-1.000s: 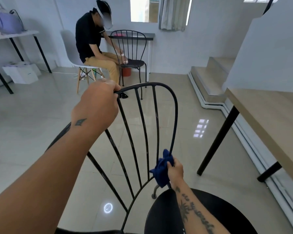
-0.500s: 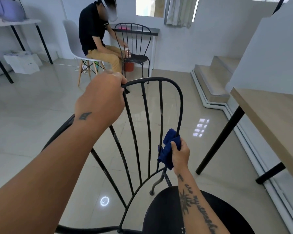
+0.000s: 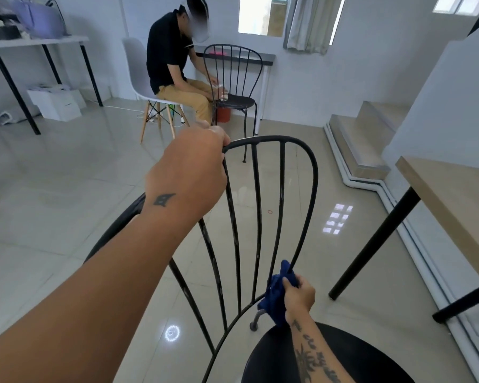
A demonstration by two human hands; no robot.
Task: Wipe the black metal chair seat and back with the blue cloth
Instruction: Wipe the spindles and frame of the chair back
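Note:
A black metal chair stands in front of me, its curved back (image 3: 282,189) made of thin vertical rods and its round seat (image 3: 357,352) at the lower right. My left hand (image 3: 190,172) grips the top rail of the back at its left side. My right hand (image 3: 299,295) holds the bunched blue cloth (image 3: 274,295) around the lower part of the right outer rod, just above the seat.
A wooden table (image 3: 459,205) with black legs stands at the right, steps (image 3: 354,139) behind it. Across the tiled floor a person sits on a white chair (image 3: 138,78) handling another black metal chair (image 3: 233,78). A desk (image 3: 39,42) and white box (image 3: 58,103) are at far left.
My right hand slid the blue cloth up the right outer rod and has come back down to its base. My left hand kept its grip on the top rail.

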